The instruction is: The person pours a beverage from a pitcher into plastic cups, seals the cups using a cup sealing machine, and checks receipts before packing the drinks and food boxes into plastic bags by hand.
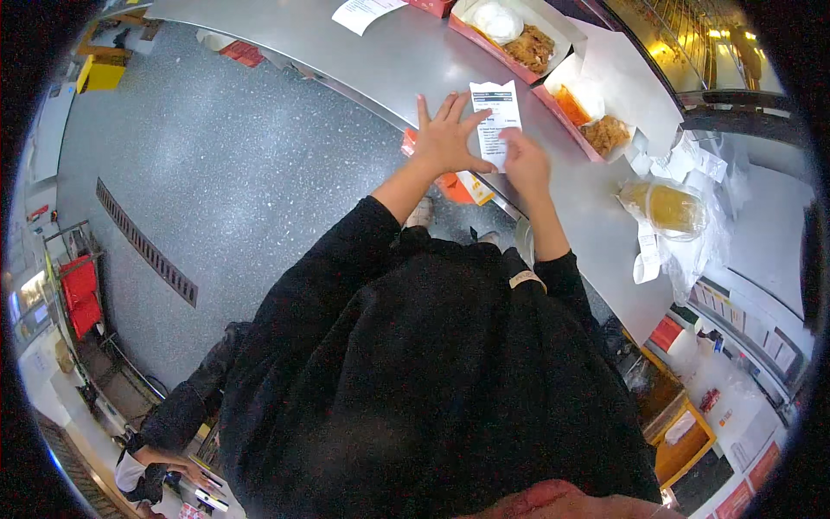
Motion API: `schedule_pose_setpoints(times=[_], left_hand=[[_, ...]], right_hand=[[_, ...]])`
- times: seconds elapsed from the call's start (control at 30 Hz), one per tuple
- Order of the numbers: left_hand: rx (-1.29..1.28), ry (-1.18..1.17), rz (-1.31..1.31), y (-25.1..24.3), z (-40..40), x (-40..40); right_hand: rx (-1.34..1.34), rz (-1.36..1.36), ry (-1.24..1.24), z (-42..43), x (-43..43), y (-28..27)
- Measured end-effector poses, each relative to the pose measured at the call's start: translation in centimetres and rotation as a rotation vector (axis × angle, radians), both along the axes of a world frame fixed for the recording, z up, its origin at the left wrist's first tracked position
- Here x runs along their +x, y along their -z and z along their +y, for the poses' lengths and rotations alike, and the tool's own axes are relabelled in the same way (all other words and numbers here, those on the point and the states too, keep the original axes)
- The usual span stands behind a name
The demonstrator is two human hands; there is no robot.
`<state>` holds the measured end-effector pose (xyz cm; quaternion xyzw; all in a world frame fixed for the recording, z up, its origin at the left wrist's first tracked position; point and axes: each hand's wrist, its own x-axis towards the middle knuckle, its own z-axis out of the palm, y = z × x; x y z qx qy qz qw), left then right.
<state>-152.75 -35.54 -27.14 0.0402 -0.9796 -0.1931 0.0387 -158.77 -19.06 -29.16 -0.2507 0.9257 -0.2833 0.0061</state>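
A printed paper receipt [498,110] lies on the stainless steel counter [382,71] before me. My left hand [446,139] is spread wide at its left side, palm down, with the thumb and index finger reaching the paper. Over the receipt's lower right side is my right hand [528,165], its fingers curled and slightly blurred; whether it pinches the paper cannot be seen. Just beyond, an open carton [600,156] contains fried chicken [606,135], rice and an orange-red food. A second carton [457,27] holds rice [498,23] and fried chicken [530,48].
To the right, a lidded cup of yellowish drink [674,209] lies by a clear plastic bag [697,266] and loose receipts [647,253]. Another receipt [366,12] is at the counter's far end. Orange packaging [457,188] sits below the counter edge. A co-worker's hand [178,464] shows lower left.
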Motion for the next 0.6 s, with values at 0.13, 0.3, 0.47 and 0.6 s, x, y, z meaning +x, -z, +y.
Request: schedule_pose_setpoints(times=[0.13, 0.3, 0.47, 0.6], left_hand=[[-0.033, 0.006, 0.009, 0.5, -0.1, 0.0], [0.005, 0.003, 0.019, 0.0, 0.0, 0.0], [0.013, 0.008, 0.053, 0.3, 0.0, 0.0], [-0.005, 0.009, 0.042, 0.3, -0.1, 0.0]], right_hand=[[0.152, -0.006, -0.065, -0.6, 0.9, -1.5], [0.154, 0.034, 0.218, 1.4, -1.0, -1.4], [-0.166, -0.029, 0.284, 1.6, -1.1, -1.3], [-0.157, -0.1, 0.341, 1.5, -1.2, -2.1]])
